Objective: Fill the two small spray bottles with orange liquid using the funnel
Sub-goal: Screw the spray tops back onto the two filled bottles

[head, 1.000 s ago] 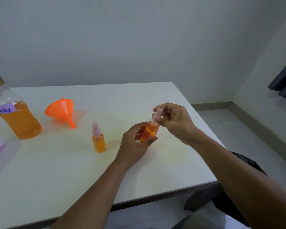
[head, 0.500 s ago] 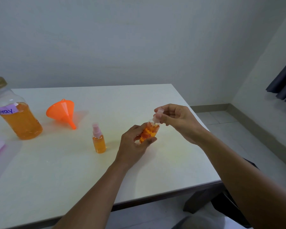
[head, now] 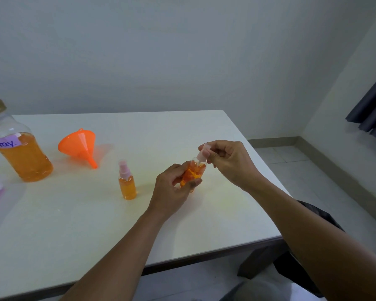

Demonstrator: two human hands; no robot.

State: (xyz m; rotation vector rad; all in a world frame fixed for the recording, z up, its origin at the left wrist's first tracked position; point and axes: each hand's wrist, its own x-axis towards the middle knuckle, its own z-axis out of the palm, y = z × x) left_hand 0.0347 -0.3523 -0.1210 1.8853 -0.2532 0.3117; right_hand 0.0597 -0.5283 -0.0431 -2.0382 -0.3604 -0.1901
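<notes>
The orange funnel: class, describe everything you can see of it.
The orange funnel looks like bright, slightly translucent plastic: a wide cone, a small tab on its rim, a narrow spout. It lies on its side on the white table, spout pointing roughly towards the standing spray bottle, right of the large bottle. No hand touches it.

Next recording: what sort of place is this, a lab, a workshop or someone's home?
Most likely a plain room in a home rather than a lab, though that is a guess: a plain white table, a tiled floor edged with a skirting board, and a dark curtain hanging at the right edge.
</notes>
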